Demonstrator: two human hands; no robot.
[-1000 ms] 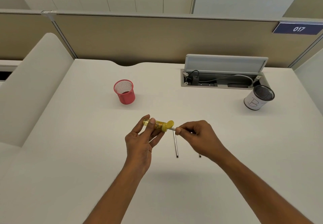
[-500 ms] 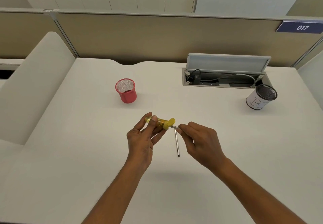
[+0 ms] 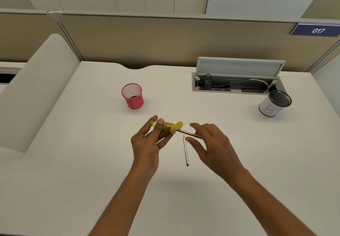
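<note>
Head camera, looking down and forward, showed me a white desk (image 3: 88,162) with two bare forearms reaching in from the bottom edge. The left hand (image 3: 147,143) held a yellow see-through sharpener (image 3: 166,126) above the middle of the desk. It pinched the tube-shaped body between the thumb on top and the curled fingers beneath. The sharpener lay roughly level, with its yellow capped end pointing to the person's right.

A dark pencil (image 3: 188,133) stuck out of that capped end and slanted down to the right. It ran into the gap between the thumb and forefinger of the right hand (image 3: 215,143). That hand's fingers were straight and spread, with the thumb well apart from the forefinger. I could not tell whether the palm touched the far end of the pencil.

A second pencil (image 3: 186,151) lay flat on the desk just below the first, between the two hands. Its sharpened tip pointed away from the person.

Further back, to the left, stood a red mesh cup (image 3: 132,97), upright. At the far right stood a dark mesh cup wrapped in white paper (image 3: 272,106) marked with a letter B. Just behind that one, a cable tray (image 3: 237,88) was sunk into the desk, its grey lid (image 3: 239,67) raised. A beige partition (image 3: 147,38) ran along the back, with a blue sign (image 3: 317,30) reading 017.
</note>
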